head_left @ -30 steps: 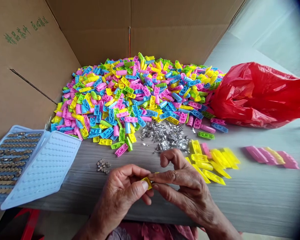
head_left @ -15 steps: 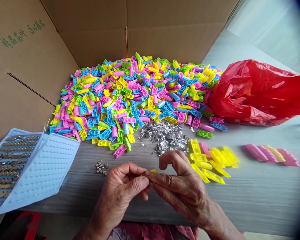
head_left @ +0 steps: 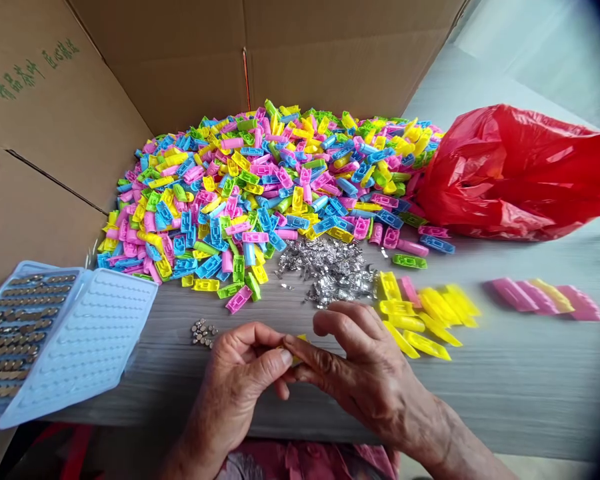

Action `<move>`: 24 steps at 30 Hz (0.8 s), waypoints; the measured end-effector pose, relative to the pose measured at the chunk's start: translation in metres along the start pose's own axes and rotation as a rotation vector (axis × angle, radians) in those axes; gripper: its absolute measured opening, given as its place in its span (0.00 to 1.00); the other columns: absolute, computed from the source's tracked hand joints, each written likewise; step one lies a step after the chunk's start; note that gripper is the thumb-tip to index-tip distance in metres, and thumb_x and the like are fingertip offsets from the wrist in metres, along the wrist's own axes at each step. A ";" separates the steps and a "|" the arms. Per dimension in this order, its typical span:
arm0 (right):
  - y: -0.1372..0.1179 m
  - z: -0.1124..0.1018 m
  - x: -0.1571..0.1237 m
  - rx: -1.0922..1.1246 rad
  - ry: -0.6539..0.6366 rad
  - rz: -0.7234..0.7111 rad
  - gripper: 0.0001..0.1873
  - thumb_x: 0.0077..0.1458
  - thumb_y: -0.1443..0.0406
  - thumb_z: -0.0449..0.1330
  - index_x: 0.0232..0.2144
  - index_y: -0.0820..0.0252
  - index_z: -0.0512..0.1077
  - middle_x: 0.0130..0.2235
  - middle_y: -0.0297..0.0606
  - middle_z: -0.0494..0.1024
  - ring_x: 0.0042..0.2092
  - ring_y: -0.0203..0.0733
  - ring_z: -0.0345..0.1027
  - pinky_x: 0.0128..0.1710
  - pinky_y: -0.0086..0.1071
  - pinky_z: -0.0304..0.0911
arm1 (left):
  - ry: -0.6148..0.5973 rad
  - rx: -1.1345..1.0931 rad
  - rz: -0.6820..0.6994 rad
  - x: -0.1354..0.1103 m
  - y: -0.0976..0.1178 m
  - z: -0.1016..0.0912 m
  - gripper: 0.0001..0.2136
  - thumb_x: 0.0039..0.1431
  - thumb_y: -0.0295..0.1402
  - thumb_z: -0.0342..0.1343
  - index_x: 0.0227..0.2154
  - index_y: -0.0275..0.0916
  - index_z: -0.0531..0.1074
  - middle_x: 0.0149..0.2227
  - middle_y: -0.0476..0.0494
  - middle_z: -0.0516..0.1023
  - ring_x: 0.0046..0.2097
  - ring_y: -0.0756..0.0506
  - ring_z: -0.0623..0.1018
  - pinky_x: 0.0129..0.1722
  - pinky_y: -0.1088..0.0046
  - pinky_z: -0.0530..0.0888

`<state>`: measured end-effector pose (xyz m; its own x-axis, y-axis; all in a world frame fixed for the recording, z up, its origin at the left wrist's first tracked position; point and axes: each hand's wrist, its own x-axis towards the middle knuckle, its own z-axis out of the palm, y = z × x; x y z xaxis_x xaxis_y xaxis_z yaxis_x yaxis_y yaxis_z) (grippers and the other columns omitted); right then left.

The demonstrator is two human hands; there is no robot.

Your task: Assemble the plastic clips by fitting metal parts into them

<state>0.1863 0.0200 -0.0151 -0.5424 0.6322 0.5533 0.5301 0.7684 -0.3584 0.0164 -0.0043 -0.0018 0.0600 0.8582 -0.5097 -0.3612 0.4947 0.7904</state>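
Note:
Between my two hands, close to the table's front edge, is a small yellow plastic casing (head_left: 302, 338), mostly hidden by fingers. My left hand (head_left: 245, 377) pinches it between thumb and forefinger. The forefinger and thumb of my right hand (head_left: 373, 367) press on its other side, with the remaining fingers curled up. Left of my hands lies a small group of button cells (head_left: 203, 331). A heap of thin shiny metal pieces (head_left: 333, 267) sits beyond my hands. Several yellow casings (head_left: 427, 344) rest beside my right hand.
A big heap of pink, blue, green and yellow casings (head_left: 250, 193) lies against cardboard walls (head_left: 180, 60). At left is an opened blister tray (head_left: 80, 333) with rows of button cells. A red plastic bag (head_left: 505, 180) and some pink casings (head_left: 580, 303) are at right.
My right fingers have shifted slightly on the yellow casing, and both hands sit a little further left in view. The whole view has tilted slightly.

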 end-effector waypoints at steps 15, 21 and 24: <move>-0.006 -0.006 -0.002 0.081 -0.092 0.014 0.16 0.64 0.61 0.51 0.49 0.60 0.72 0.39 0.45 0.71 0.43 0.46 0.61 0.36 0.39 0.67 | 0.002 0.031 0.048 -0.002 -0.002 -0.001 0.05 0.42 0.30 0.64 0.22 0.34 0.74 0.20 0.50 0.75 0.20 0.53 0.68 0.19 0.78 0.65; -0.014 -0.006 0.002 0.016 -0.138 -0.002 0.16 0.63 0.63 0.51 0.49 0.64 0.70 0.40 0.45 0.73 0.43 0.49 0.60 0.37 0.41 0.67 | 0.098 0.096 0.071 0.000 0.001 0.002 0.03 0.38 0.27 0.62 0.19 0.35 0.72 0.16 0.53 0.70 0.18 0.54 0.65 0.15 0.80 0.61; -0.016 -0.005 0.003 -0.001 -0.148 -0.004 0.15 0.63 0.64 0.51 0.49 0.64 0.69 0.41 0.44 0.74 0.44 0.49 0.60 0.39 0.40 0.66 | 0.121 0.124 0.079 0.003 -0.001 0.001 0.03 0.39 0.26 0.61 0.19 0.36 0.71 0.15 0.54 0.69 0.17 0.55 0.64 0.15 0.81 0.60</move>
<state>0.1795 0.0094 -0.0040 -0.6346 0.6372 0.4373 0.5287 0.7707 -0.3557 0.0176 -0.0026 -0.0039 -0.0788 0.8762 -0.4755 -0.2422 0.4459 0.8617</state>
